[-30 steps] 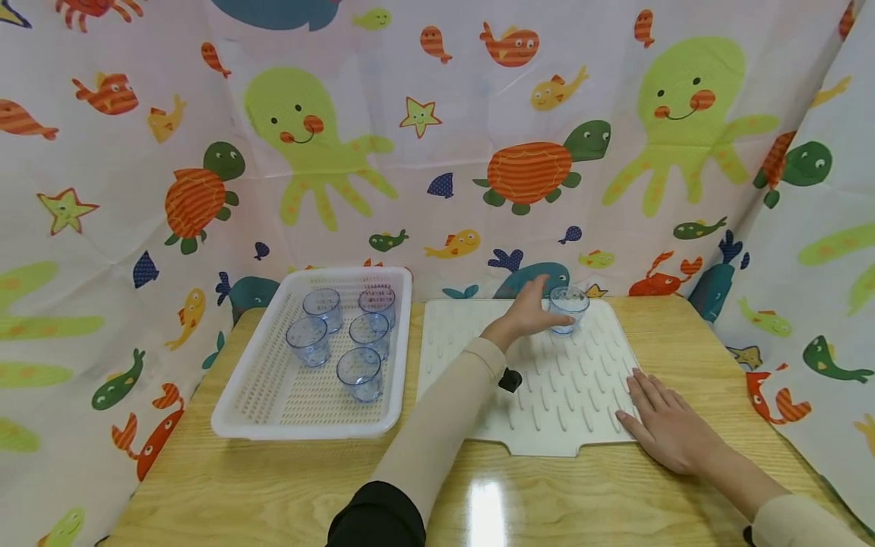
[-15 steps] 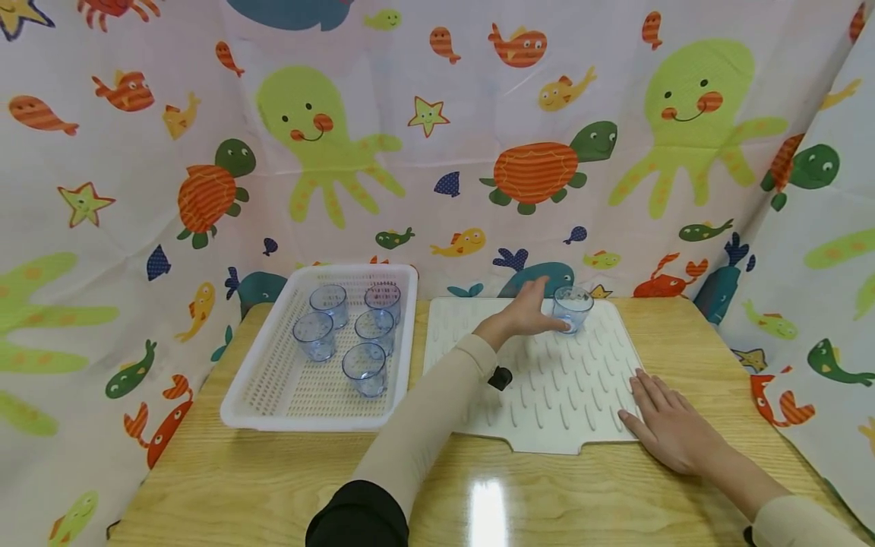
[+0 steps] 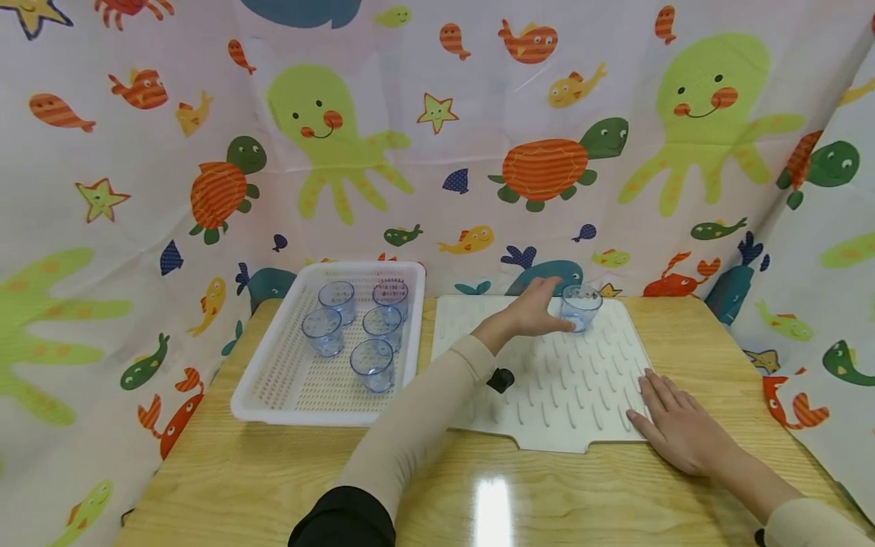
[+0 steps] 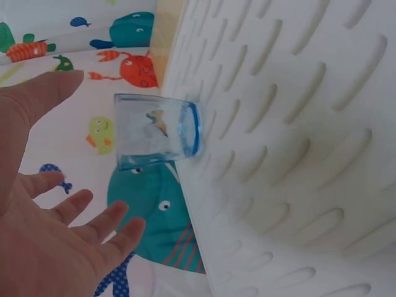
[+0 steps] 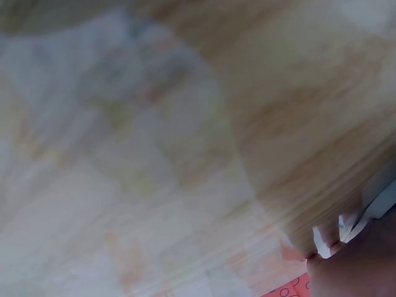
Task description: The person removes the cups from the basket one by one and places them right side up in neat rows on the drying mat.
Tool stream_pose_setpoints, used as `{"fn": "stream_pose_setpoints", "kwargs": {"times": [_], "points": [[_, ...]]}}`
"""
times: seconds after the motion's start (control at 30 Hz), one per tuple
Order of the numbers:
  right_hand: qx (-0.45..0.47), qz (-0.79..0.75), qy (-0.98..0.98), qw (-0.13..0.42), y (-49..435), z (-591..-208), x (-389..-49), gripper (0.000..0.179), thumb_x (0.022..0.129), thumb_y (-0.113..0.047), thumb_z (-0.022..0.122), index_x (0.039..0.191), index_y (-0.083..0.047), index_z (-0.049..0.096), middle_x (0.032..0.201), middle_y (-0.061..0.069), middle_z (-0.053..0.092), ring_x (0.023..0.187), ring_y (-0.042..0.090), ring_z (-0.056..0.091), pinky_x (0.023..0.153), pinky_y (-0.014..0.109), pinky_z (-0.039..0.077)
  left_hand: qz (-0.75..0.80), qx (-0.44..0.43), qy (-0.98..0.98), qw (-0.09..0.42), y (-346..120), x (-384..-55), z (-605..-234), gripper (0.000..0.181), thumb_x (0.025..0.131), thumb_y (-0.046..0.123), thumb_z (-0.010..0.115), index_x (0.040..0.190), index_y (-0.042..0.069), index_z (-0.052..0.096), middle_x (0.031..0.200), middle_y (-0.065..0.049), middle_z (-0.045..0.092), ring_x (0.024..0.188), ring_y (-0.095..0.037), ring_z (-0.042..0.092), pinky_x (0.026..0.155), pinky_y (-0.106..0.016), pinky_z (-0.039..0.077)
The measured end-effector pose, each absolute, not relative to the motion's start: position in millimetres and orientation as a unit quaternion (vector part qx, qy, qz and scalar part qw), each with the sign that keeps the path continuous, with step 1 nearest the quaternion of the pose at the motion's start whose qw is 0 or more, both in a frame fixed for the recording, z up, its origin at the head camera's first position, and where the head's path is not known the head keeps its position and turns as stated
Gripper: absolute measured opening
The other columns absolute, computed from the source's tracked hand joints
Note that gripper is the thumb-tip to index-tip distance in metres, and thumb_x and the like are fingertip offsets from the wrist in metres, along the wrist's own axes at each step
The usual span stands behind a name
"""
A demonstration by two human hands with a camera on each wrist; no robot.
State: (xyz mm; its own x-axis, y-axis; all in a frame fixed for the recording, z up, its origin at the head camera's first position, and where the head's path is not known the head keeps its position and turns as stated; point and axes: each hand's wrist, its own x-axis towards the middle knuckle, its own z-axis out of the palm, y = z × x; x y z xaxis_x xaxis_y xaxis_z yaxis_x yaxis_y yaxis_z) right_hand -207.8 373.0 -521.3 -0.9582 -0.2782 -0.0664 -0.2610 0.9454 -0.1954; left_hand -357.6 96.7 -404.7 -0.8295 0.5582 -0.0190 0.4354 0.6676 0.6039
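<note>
A clear blue glass (image 3: 581,310) stands upright near the back right of a white ribbed drying board (image 3: 547,395). Just left of it is my left hand (image 3: 532,310), thumb and fingers spread. In the left wrist view, a gap shows between the left hand (image 4: 55,204) and the glass (image 4: 154,133). My right hand (image 3: 680,425) lies flat, palm down, on the table, its fingertips at the board's right edge. The right wrist view is blurred, with part of the right hand (image 5: 365,266) in its lower corner.
Left of the board, a white perforated basket (image 3: 256,395) holds several blue glasses (image 3: 372,366), all upright. A sea-animal curtain (image 3: 410,182) hangs behind and at both sides of the wooden table (image 3: 287,486).
My left hand has drawn back slightly to the left, away from the glass, which stays on the board. The head view has shifted a little; my right hand has stayed in place.
</note>
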Motion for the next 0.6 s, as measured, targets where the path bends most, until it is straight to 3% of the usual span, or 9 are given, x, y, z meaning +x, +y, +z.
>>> {"fn": "stream_pose_setpoints", "kwargs": {"times": [0.3, 0.6], "points": [[-0.138, -0.094, 0.985, 0.042, 374.9, -520.0, -208.4, 0.086, 0.107, -0.057, 0.035, 0.156, 0.012, 0.022, 0.163, 0.034, 0.016, 0.149, 0.055, 0.015, 0.115, 0.071, 0.018, 0.313, 0.269, 0.906, 0.091, 89.9, -346.2, -392.0, 0.076, 0.095, 0.035, 0.074, 0.157, 0.014, 0.037, 0.159, -0.007, 0.04, 0.145, -0.021, 0.039, 0.113, -0.038, 0.043], [-0.139, -0.095, 0.985, 0.04, 373.9, -521.8, -207.5, 0.086, 0.107, -0.057, 0.035, 0.156, 0.012, 0.023, 0.163, 0.034, 0.016, 0.149, 0.055, 0.016, 0.115, 0.071, 0.018, 0.314, 0.28, 0.903, 0.083, 84.3, -337.6, -391.8, 0.068, 0.096, 0.032, 0.073, 0.153, 0.011, 0.043, 0.153, -0.01, 0.047, 0.14, -0.02, 0.045, 0.11, -0.034, 0.045]]}}
